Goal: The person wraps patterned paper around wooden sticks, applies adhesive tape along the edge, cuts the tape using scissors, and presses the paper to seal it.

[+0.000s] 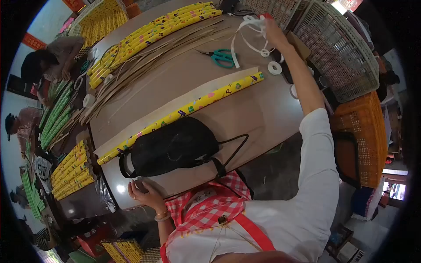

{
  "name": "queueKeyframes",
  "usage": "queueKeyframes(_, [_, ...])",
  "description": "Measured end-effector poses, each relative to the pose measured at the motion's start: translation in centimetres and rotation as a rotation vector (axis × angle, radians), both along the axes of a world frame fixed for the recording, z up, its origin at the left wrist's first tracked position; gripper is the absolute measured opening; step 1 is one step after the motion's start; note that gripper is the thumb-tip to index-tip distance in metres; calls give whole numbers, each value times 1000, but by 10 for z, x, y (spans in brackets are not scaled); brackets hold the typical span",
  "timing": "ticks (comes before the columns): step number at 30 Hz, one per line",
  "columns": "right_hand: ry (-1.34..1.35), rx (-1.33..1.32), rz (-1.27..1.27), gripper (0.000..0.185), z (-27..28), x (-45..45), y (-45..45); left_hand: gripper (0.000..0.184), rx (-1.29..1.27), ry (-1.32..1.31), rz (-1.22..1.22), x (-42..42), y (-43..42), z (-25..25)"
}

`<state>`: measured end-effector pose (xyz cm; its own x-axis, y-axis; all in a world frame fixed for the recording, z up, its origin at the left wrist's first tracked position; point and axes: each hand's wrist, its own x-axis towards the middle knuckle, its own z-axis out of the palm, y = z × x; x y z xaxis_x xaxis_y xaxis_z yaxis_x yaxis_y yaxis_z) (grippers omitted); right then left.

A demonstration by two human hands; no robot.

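Note:
My right hand (274,35) reaches to the far right of the table, its fingers closed among loose loops of white tape (250,41) beside a small red thing (265,16). What it grips is hard to make out. My left hand (148,195) is at the near table edge, thumb and fingers apart, just below a black bag (175,147). A dark patch shows between those fingers; I cannot tell what it is. Behind the bag, a long yellow patterned paper roll (188,109) lies across the table, a pale strip along its far side. Teal-handled scissors (222,58) rest beyond it.
Yellow patterned tubes (153,33) and thin brown strips (162,57) lie along the far side. A white tape roll (274,68) sits at the right. Wicker baskets (333,48) and an orange crate (362,136) flank the right edge. Other people work at the left among green tubes (57,114).

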<state>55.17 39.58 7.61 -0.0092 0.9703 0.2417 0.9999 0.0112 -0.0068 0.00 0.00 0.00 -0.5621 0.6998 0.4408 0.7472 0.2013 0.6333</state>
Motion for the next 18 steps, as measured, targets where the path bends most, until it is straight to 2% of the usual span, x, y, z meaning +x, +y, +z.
queueKeyframes(1, [106,49,-3,52,18,13,-5,37,-20,64,2,2,3,-1])
queueKeyframes(2, [197,207,66,46,42,16,-29,38,-40,127,2,4,6,-3])
queueKeyframes(3, [256,228,18,44,52,20,-55,38,-30,162,-10,-12,1,6])
queueKeyframes(6, [424,376,-65,41,89,32,-138,37,25,87,-4,-3,-3,1])
queueKeyframes(9, [1170,292,-321,39,103,32,-225,36,-50,241,2,-6,-3,4])
queueKeyframes(10, [1326,370,-407,41,91,45,-249,36,-14,193,-6,-5,-2,4])
queueKeyframes(11, [1507,308,-269,44,53,95,-273,36,10,150,-19,-4,-3,4])
queueKeyframes(12, [1638,210,-178,44,46,85,-312,36,18,137,-19,-6,-3,0])
queueKeyframes(15, [2106,396,41,40,-27,49,-422,36,-19,158,-86,-7,-6,1])
queueKeyframes(16, [2449,156,435,36,-75,64,-441,36,17,157,-86,-10,-6,-3])
queueKeyframes(17, [2641,68,639,31,-111,54,-452,35,59,145,-75,-10,-5,-8])
queueKeyframes(18, [2858,17,696,26,-155,48,-461,35,29,224,-64,-13,-3,-11])
